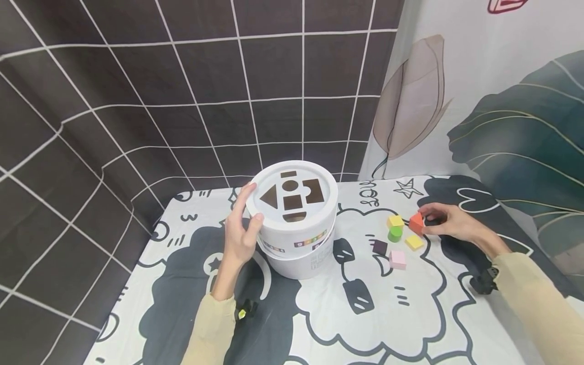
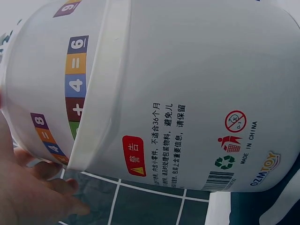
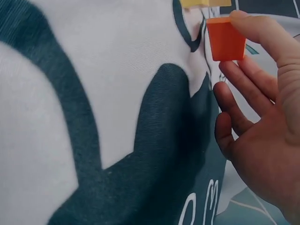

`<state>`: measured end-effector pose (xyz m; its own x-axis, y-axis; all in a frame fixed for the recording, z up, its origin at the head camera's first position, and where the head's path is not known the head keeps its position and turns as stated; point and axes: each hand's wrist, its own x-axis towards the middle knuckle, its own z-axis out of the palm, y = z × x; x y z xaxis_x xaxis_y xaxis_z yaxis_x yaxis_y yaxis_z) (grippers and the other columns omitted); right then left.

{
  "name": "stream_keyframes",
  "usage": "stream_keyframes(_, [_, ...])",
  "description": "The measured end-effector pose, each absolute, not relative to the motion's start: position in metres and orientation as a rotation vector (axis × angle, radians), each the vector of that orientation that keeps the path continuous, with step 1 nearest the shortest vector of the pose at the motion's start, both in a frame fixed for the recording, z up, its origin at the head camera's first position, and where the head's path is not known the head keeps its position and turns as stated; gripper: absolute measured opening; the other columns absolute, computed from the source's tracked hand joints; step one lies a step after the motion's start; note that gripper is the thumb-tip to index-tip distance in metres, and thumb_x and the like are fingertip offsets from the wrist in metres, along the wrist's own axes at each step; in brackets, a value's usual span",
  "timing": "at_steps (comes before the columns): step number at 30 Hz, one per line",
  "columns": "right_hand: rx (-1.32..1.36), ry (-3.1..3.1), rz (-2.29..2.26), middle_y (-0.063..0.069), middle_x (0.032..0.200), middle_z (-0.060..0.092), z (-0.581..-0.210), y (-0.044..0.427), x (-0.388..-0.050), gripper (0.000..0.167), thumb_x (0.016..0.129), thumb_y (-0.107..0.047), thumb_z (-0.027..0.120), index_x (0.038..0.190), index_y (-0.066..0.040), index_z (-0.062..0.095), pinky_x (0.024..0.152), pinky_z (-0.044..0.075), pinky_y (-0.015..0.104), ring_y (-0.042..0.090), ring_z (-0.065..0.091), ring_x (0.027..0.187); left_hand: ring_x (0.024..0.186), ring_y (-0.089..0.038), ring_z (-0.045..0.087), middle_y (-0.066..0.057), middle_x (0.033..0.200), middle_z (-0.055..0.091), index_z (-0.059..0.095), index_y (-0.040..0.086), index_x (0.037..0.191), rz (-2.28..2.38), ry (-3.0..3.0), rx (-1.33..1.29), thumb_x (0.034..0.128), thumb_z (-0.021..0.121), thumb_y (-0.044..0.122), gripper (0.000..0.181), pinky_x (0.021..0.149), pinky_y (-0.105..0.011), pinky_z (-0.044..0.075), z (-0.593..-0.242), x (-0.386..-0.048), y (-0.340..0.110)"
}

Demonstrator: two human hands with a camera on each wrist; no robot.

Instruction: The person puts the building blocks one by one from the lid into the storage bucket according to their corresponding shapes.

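Observation:
A white shape-sorter bucket [image 1: 296, 263] stands on the table, its white lid [image 1: 274, 218] pierced by variously shaped holes. My left hand [image 1: 239, 233] rests against the lid's left side, thumb at the rim; in the left wrist view its other fingers [image 2: 61, 185] lie loosely beside the printed wall. Right of the bucket, my right hand [image 1: 449, 222] pinches an orange triangular block [image 3: 226, 40] between thumb and fingers. Close by are a yellow block [image 1: 395, 221], a green block [image 1: 395, 233], a second yellow block [image 1: 414, 242], a pink block [image 1: 397, 259] and a dark block [image 1: 380, 247].
A cartoon-printed cloth [image 1: 365, 329] covers the table. Behind it hangs a dark grid-patterned curtain [image 1: 274, 66], with a leaf-patterned curtain [image 1: 493, 76] at the right. The bucket stands between the left forearm and the group of blocks.

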<state>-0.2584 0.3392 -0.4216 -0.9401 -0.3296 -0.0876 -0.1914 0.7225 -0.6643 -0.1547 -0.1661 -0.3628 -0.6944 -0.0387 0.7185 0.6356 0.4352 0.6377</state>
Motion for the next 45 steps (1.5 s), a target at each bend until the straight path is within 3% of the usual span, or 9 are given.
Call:
stream_keyframes(8, [-0.424,2.782,-1.04,0.03,0.126,0.057,-0.403,0.33,-0.256,0.069,0.084,-0.028,0.082,0.135,0.007,0.05,0.092,0.045,0.06,0.044,0.052,0.115,0.14,-0.029,0.041,-0.016,0.148,0.049,0.05,-0.002,0.144,-1.289,-2.012,-0.503,0.0864,0.05,0.028,0.064,0.116,-0.047,0.027,-0.363,-0.155,-0.167])
stream_keyframes(14, [-0.426,2.781,-1.096,0.029,0.132,0.054,-0.382,0.313,-0.251,0.07,0.086,-0.032,0.079,0.138,0.004,0.049,0.097,0.041,0.063,0.046,0.048,0.121,0.14,-0.029,0.041,-0.016,0.148,0.049,0.05,-0.001,0.144,-1.289,-2.011,-0.501,0.0866,0.05,0.028,0.064,0.115,-0.046,0.028,-0.364,-0.155,-0.166])
stream_keyframes(17, [-0.46,2.794,-1.137,0.027,0.132,0.055,-0.37,0.303,-0.249,0.068,0.086,-0.031,0.079,0.138,0.002,0.05,0.099,0.042,0.052,0.043,0.049,0.121,0.139,-0.029,0.042,-0.016,0.148,0.049,0.05,-0.001,0.144,-1.289,-2.012,-0.502,0.0867,0.05,0.028,0.064,0.115,-0.046,0.028,-0.364,-0.155,-0.166])
stream_keyframes(21, [-0.558,2.827,-1.194,0.022,0.128,0.059,-0.352,0.285,-0.247,0.059,0.086,-0.023,0.079,0.134,0.001,0.054,0.092,0.042,0.033,0.036,0.052,0.117,0.139,-0.029,0.043,-0.015,0.148,0.049,0.05,-0.001,0.144,-1.286,-2.009,-0.5,0.0869,0.05,0.029,0.064,0.115,-0.046,0.029,-0.364,-0.155,-0.166])
stream_keyframes(29, [-0.806,2.842,-1.231,0.014,0.121,0.064,-0.311,0.245,-0.24,0.053,0.083,-0.017,0.078,0.131,-0.003,0.059,0.085,0.039,0.034,0.013,0.052,0.107,0.139,-0.028,0.042,-0.014,0.148,0.049,0.051,0.001,0.144,-1.284,-2.021,-0.477,0.0862,0.05,0.028,0.064,0.115,-0.048,0.029,-0.363,-0.154,-0.166])
stream_keyframes(45, [-1.211,2.692,-1.365,0.003,0.114,0.067,-0.251,0.149,-0.228,0.052,0.077,-0.017,0.081,0.125,-0.008,0.065,0.089,0.037,0.045,0.018,0.054,0.108,0.139,-0.029,0.042,-0.013,0.15,0.048,0.05,0.002,0.145,-1.29,-2.037,-0.448,0.0853,0.05,0.029,0.066,0.114,-0.05,0.028,-0.361,-0.152,-0.164])
